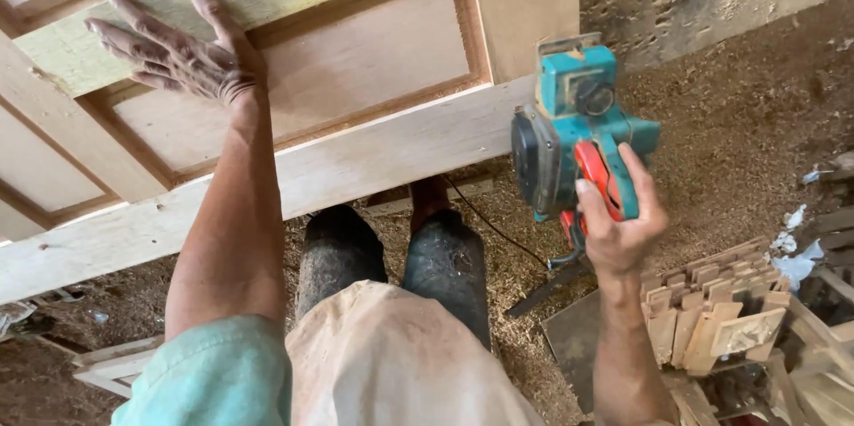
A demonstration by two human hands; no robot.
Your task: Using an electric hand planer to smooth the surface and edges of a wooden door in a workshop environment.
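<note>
Hands first: left hand (182, 57) lies flat and open on the panelled wooden door (356, 61), right hand (618, 221) is wrapped around the red handle of one teal electric planer (578, 128), held off the door's edge. Planer looks heavy and rigid, best grabbed by that handle. One door, one pile of wood offcuts (712, 310) on the sawdust floor (738, 124).

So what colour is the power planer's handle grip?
Red-orange, on a teal body; the power planer shows best in the head view.

left hand (182, 57) on door panel (294, 79) | planer (578, 128) at its right end (held) | offcuts (712, 310) right
</note>
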